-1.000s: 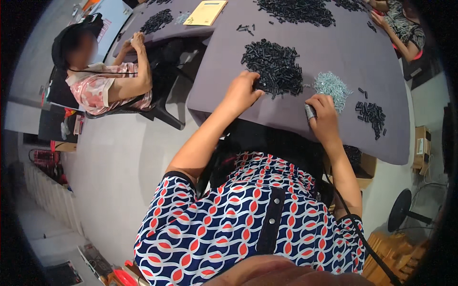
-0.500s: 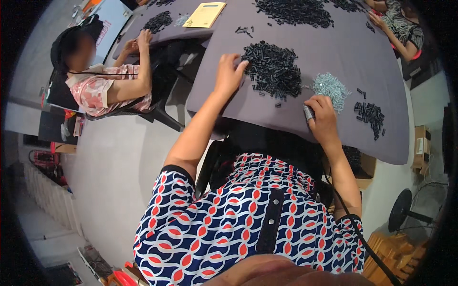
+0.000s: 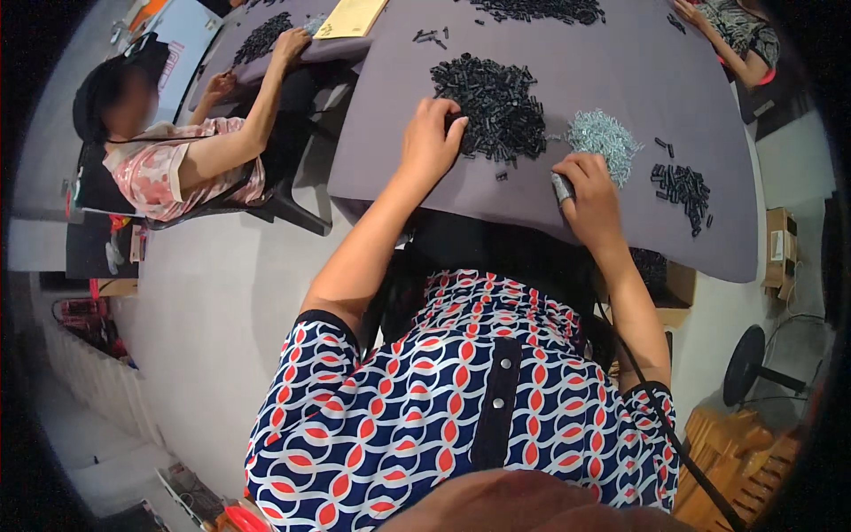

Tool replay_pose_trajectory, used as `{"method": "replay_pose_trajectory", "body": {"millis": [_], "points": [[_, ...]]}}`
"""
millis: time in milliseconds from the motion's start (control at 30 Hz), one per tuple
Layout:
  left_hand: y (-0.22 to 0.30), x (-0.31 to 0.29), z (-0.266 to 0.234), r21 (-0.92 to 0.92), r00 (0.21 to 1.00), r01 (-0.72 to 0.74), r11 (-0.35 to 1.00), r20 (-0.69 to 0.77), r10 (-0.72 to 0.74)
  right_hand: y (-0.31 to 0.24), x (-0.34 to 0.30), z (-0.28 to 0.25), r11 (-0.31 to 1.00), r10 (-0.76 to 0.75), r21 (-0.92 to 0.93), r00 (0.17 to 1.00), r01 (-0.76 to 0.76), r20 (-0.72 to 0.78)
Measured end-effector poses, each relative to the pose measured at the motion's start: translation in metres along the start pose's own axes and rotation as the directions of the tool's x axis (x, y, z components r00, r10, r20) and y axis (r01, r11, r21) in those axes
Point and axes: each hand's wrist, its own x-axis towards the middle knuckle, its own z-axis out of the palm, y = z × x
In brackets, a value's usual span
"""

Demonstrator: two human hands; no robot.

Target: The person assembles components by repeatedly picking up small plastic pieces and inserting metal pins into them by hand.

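Observation:
My left hand (image 3: 431,140) is at the left edge of a large pile of small black cylindrical pieces (image 3: 492,111). Its thumb and forefinger are apart, with the tips over the pile's rim. Just below a heap of small silvery screw-like parts (image 3: 605,142) rests my right hand (image 3: 587,191). The fingers there are curled in, and grey tape (image 3: 562,186) wraps the thumb. Whatever lies inside those curled fingers is hidden. A smaller group of black pieces (image 3: 683,191) lies to the right of this hand.
A grey cloth covers the table (image 3: 390,133). At the left sits a person (image 3: 191,160) with another black heap (image 3: 261,40) and a yellow booklet (image 3: 352,16) nearby. Another person (image 3: 740,40) works at the far right. An open carton (image 3: 678,288) stands below the table edge.
The whole view has shifted a little. My left hand has moved in closer over the pile's edge. My right hand stays by the silvery heap. The person at left has reached one arm farther out.

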Motion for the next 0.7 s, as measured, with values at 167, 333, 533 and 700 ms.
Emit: {"method": "replay_pose_trajectory", "body": {"millis": [167, 333, 533, 700], "points": [[0.01, -0.018, -0.003, -0.012, 1.0, -0.025, 1.0, 0.0, 0.025, 0.004, -0.001, 0.002, 1.0, 0.003, -0.015, 1.0, -0.003, 0.017], [0.009, -0.04, -0.015, -0.251, 1.0, 0.01, 0.968, 0.011, -0.007, 0.008, -0.004, 0.004, 1.0, -0.018, -0.021, 1.0, 0.018, -0.006], [0.016, -0.054, -0.035, -0.26, 0.992, 0.056, 0.964, 0.128, -0.023, 0.009, -0.005, 0.005, 0.999, -0.043, -0.017, 0.999, 0.043, -0.029], [0.021, -0.05, -0.032, -0.19, 0.992, 0.014, 0.982, 0.126, 0.01, 0.008, -0.006, 0.006, 0.999, -0.042, -0.019, 0.999, 0.041, -0.02]]}}
